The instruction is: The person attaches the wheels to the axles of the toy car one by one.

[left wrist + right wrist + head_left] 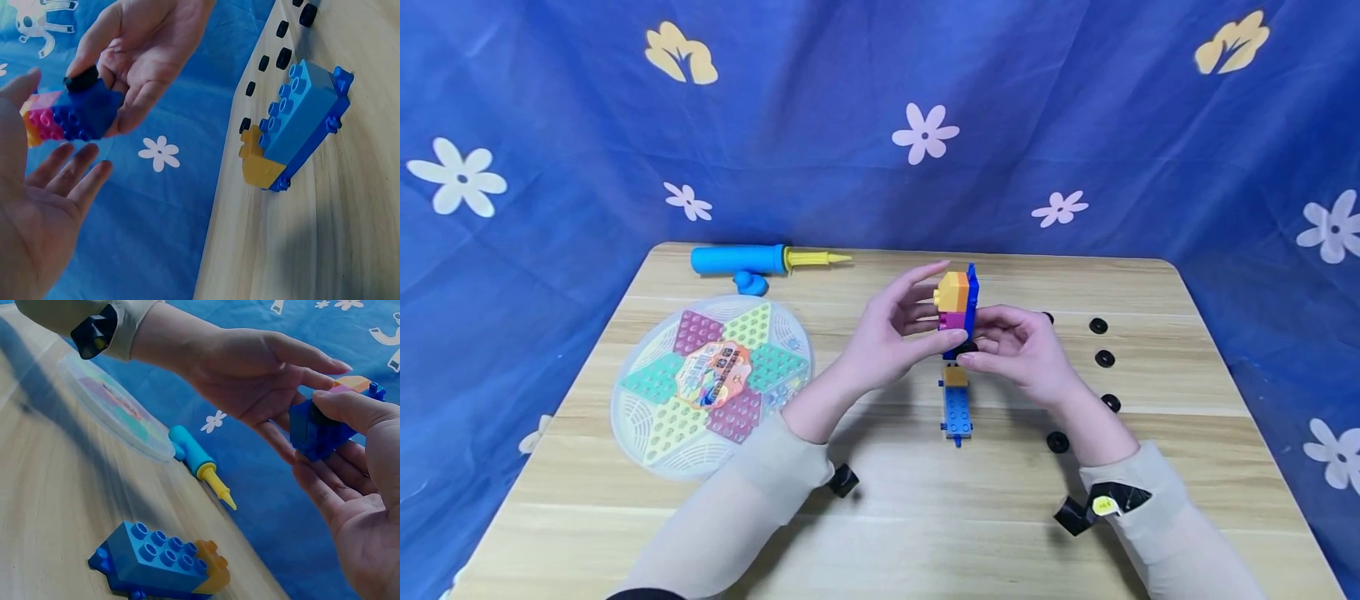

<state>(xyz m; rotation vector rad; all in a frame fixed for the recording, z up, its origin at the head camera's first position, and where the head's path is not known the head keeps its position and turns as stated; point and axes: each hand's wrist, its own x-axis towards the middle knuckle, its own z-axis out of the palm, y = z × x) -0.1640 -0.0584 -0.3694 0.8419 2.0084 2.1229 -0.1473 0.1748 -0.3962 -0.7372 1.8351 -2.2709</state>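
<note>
A small block-built toy car (953, 292), with yellow, orange and pink blocks on a dark blue base, is held up on end above the table. My left hand (883, 333) holds it around the yellow and pink end, thumb in front and fingers spread behind. At the dark blue end, my right hand (1033, 354) pinches a black wheel (81, 80) against the car's side, thumb on the wheel and fingers beneath the base. Below the hands, a second block car (957, 408), light blue with an orange block, stands on the table, its dark blue axle pegs bare.
Several loose black wheels (1104, 358) lie on the right of the wooden table (895, 517). To the left are a round Chinese checkers board (647, 379), a blue rubber duck (751, 284) and a blue hand pump (737, 259) with a yellow nozzle. A blue flowered cloth (820, 125) hangs behind.
</note>
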